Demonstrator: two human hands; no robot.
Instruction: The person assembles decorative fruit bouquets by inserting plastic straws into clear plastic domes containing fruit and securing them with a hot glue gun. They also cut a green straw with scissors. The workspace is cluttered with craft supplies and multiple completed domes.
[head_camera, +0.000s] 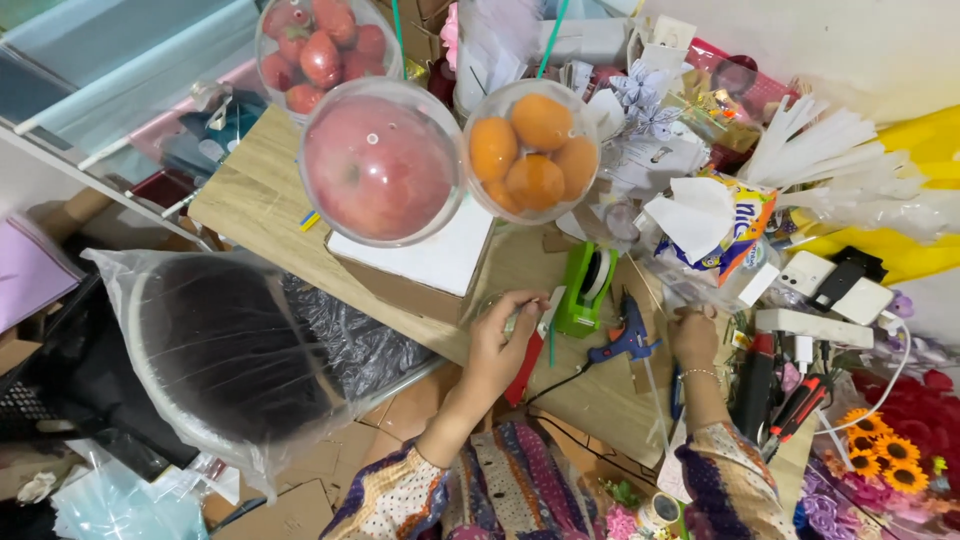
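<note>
1. Both hands rest on the wooden table (250, 200), reaching from patterned sleeves at the bottom of the view. Her left hand (497, 340) is curled, fingertips pinched on something small and clear near the table's front edge; what exactly it grips is too blurred to tell.
2. Her right hand (693, 335) lies knuckles-up further right, fingers folded down among the clutter. Whether it pinches anything I cannot tell, as the fingertips are hidden.
3. Between the two hands lies a blue glue gun (625, 340), its nozzle pointing up-left and its black cord trailing toward her lap, close enough for either hand to pick up.
4. Just beyond the left hand stands a green tape dispenser (585, 288), upright, within easy reach.
5. Further back, three clear plastic globes stand raised on sticks, probably so the fruit shows: one with a big red apple (380, 165), one with oranges (530, 150), one with strawberries (320, 45) behind. The apple globe hangs over a white box (440, 260).
6. To the right sit a tissue packet (720, 225), white paper strips (830, 150), a white power strip (815, 325), and sunflowers (885, 455) at the corner.
7. Left of her knees, a round black stool wrapped in a plastic bag (215, 350) stands on the floor, apart from the table.
</note>
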